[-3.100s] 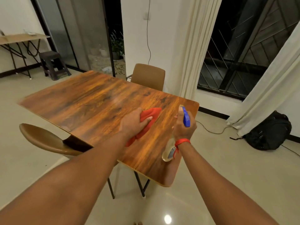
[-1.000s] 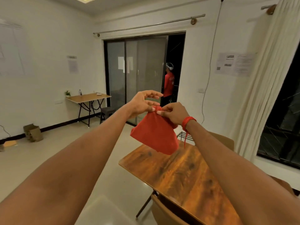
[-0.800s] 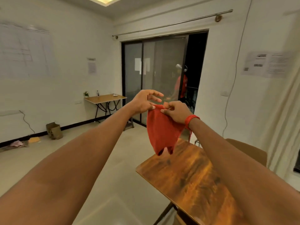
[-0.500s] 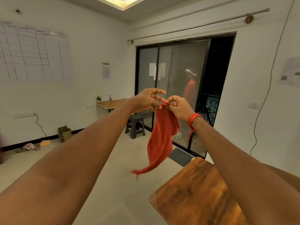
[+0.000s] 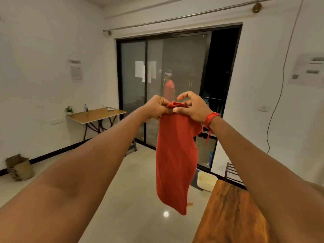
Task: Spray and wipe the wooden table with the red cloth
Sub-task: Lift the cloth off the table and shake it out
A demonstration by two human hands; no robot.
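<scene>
Up at chest height, both hands meet in front of the person, well above the floor. The left hand (image 5: 156, 108) is curled tight, pinching the top edge of the red cloth (image 5: 175, 160) between thumb and fingers. The right hand (image 5: 192, 108) grips the same bunched edge just beside it, thumb pressed on the fabric while the index finger arches up loose above. A red thread band (image 5: 211, 118) circles the right wrist, with a strand hanging down.

From that pinched edge the cloth hangs long and narrow, tapering to a point low down, clear of everything and touching nothing but the hands. It dangles to the left of the wooden desk (image 5: 229, 214), whose grained corner shows at the lower right, partly hidden by the right forearm.

Behind, a sliding glass door (image 5: 157, 81) carries a blurred reflection of a figure in red. A small side table (image 5: 98, 114) stands against the left wall.
</scene>
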